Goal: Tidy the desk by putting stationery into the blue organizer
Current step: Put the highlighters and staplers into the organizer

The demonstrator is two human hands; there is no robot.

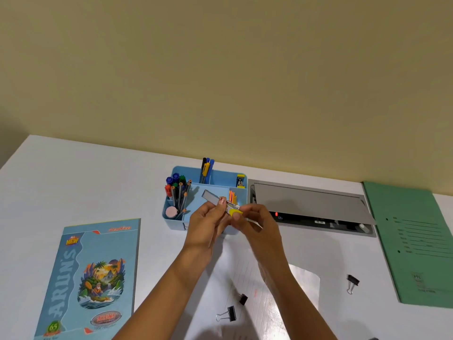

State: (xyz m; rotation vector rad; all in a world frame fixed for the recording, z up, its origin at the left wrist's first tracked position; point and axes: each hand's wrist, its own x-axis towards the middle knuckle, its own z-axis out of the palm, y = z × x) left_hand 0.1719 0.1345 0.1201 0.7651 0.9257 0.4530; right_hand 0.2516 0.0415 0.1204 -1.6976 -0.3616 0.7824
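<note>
Now both hands [230, 217] grip cutter [221, 202] above organizer [175, 223] (front edge).

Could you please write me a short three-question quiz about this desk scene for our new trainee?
1. True or false: both hands hold the utility knife above the blue organizer.
2. How many black binder clips lie loose on the desk?
3. Which lies at the desk's right edge: A) green folder, B) notebook, C) eraser?

Key:
1. True; left hand and right hand share it.
2. Three.
3. A, the green folder.
</note>
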